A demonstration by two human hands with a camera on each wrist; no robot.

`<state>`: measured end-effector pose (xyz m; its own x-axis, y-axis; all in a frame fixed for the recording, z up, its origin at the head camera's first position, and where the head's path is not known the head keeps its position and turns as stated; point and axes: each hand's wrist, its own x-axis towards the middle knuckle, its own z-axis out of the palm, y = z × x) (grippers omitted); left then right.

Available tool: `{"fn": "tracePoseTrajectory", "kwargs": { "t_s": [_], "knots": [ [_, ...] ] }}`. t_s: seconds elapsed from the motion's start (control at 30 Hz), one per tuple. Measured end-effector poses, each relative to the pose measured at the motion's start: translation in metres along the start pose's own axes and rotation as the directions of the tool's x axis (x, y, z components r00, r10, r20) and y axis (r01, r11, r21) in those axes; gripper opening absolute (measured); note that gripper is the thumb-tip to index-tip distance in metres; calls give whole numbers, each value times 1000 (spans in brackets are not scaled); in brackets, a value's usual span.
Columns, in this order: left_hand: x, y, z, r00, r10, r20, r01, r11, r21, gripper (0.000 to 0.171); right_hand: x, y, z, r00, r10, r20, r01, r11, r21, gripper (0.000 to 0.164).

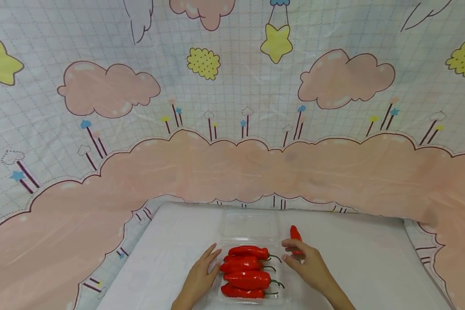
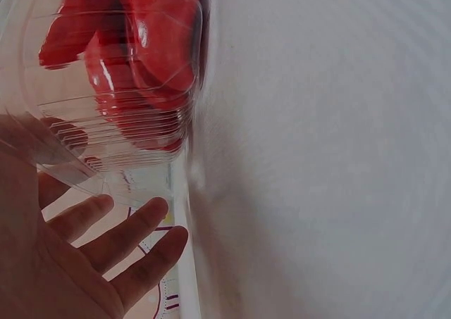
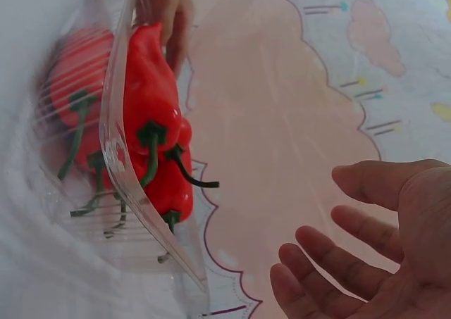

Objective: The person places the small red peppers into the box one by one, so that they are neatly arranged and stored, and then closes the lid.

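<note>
Several glossy red peppers (image 1: 249, 280) with green stems lie side by side in a clear plastic clamshell box (image 1: 252, 301). Its see-through lid (image 1: 249, 226) is folded back at the far side. My left hand (image 1: 201, 274) is at the box's left wall, its fingers spread and the thumb close to the rim. Just right of the box is my right hand (image 1: 308, 265), fingers loosely bent and holding nothing, as the right wrist view also shows. A single red pepper (image 1: 294, 232) lies on the table beyond the right hand, which partly hides it.
The box stands on a white-covered table (image 1: 372, 258). A patterned curtain (image 1: 232, 168) with pink clouds and yellow stars hangs behind the table and along both its sides.
</note>
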<state>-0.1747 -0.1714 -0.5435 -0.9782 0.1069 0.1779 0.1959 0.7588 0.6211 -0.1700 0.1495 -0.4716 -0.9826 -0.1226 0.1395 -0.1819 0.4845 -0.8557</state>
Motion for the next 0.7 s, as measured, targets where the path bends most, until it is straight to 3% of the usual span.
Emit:
{"fn": "tracePoseTrajectory", "kwargs": {
  "t_s": [0.27, 0.7],
  "knots": [
    [0, -2, 1, 1000, 24, -21, -24, 1000, 4, 41, 3, 8, -7, 998, -15, -54, 15, 1000, 6, 30],
    [0, -2, 1, 999, 27, -17, -27, 1000, -2, 41, 16, 20, -14, 998, -7, -62, 8, 1000, 17, 30]
  ]
}}
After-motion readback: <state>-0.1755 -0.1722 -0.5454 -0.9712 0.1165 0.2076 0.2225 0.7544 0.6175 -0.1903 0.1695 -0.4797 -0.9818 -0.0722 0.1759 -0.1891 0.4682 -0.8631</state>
